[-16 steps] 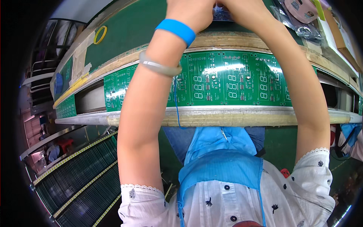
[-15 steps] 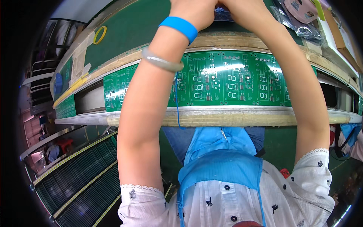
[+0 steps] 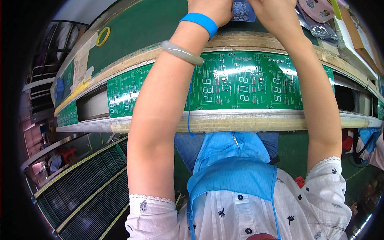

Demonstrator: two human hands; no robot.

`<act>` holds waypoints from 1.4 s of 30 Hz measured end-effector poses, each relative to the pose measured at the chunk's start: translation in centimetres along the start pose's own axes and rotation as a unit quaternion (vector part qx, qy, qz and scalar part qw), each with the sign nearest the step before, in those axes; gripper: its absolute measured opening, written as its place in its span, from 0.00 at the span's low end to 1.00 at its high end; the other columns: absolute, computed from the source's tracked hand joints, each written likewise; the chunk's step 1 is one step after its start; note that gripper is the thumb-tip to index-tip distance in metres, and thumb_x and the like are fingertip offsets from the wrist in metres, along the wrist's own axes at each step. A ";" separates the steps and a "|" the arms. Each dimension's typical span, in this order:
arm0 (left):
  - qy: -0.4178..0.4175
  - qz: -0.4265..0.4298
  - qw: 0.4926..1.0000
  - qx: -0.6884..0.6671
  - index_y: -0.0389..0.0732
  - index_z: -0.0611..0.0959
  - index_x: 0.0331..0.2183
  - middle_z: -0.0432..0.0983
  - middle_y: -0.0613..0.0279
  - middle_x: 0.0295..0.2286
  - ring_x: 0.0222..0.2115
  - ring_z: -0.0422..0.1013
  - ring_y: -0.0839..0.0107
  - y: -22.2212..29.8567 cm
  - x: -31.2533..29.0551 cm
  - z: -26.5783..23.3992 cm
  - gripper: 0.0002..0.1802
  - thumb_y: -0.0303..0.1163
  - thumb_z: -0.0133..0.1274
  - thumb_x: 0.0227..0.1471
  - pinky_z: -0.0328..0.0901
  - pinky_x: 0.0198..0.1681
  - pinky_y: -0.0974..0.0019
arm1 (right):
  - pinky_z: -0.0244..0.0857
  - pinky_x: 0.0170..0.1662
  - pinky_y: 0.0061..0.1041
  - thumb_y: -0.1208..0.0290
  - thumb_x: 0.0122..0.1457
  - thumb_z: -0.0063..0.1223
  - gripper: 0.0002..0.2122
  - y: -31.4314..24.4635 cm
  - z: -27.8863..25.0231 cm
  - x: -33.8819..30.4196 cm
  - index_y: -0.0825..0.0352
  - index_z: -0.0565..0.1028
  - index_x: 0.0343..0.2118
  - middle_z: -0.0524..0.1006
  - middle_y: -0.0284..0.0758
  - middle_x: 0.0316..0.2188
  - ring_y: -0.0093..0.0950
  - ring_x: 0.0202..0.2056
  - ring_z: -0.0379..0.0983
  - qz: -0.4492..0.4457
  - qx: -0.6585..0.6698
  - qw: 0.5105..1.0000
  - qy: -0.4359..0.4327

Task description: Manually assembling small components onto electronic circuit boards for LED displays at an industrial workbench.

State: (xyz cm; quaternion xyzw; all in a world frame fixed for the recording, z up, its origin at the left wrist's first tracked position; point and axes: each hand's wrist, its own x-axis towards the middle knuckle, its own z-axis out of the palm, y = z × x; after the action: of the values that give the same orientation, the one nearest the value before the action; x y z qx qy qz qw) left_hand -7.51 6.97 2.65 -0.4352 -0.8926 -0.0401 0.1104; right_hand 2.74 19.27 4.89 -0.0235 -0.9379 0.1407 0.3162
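Note:
Both arms reach forward over a row of green printed circuit boards (image 3: 228, 100) to the top edge of the view. My left hand (image 3: 211, 11), with a blue wristband and a pale bangle behind it, is beside the left side of a small blue container (image 3: 251, 17) of tiny parts. On the container's other side is my right hand (image 3: 277, 13). The fingers of both hands are mostly cut off by the frame's edge or turned away, so any grip is hidden. White digit outlines and small soldered parts show on the boards below my arms.
The boards lie in a rail (image 3: 256, 116) along the bench's front. A yellow ring of tape (image 3: 103, 37) is on the green bench top at left. Plastic bags (image 3: 326, 32) and a pink item (image 3: 318, 10) stand at right. Racks of boards (image 3: 84, 192) are at lower left.
My hands have moved apart and slightly right, so more of the blue container and its small parts shows between them. The boards seem to keep their place in the rail.

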 end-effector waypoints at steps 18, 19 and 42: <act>0.066 -0.074 0.981 -0.165 0.44 0.87 0.28 0.83 0.55 0.28 0.32 0.78 0.55 -2.1 -1.4 -1.5 0.12 0.42 0.60 0.46 0.66 0.41 0.53 | 0.71 0.38 0.24 0.75 0.59 0.58 0.06 -1.4 0.7 -3.0 0.71 0.82 0.37 0.82 0.36 0.29 0.23 0.32 0.77 0.176 0.528 0.826 -0.091; 0.103 -0.064 0.957 -0.262 0.42 0.87 0.28 0.82 0.54 0.27 0.29 0.78 0.58 -2.5 -1.7 -1.7 0.12 0.40 0.61 0.45 0.68 0.38 0.57 | 0.69 0.41 0.22 0.71 0.60 0.59 0.09 -1.1 0.9 -3.4 0.69 0.82 0.39 0.82 0.33 0.33 0.22 0.35 0.76 0.147 0.484 0.856 -0.106; 0.003 -0.138 0.740 -0.658 0.35 0.87 0.40 0.84 0.60 0.34 0.36 0.77 0.75 -5.8 -12.6 -1.3 0.12 0.26 0.64 0.51 0.71 0.43 0.74 | 0.70 0.50 0.20 0.72 0.61 0.60 0.11 -2.5 2.0 -5.5 0.69 0.80 0.45 0.81 0.31 0.39 0.20 0.43 0.77 0.186 0.448 0.846 -0.219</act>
State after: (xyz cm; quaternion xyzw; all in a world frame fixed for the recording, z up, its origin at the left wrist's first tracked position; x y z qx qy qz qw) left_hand -4.31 -6.54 1.12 -0.2715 -0.6937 -0.6340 -0.2074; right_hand 6.00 15.63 0.83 -0.0214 -0.7957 0.6035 0.0464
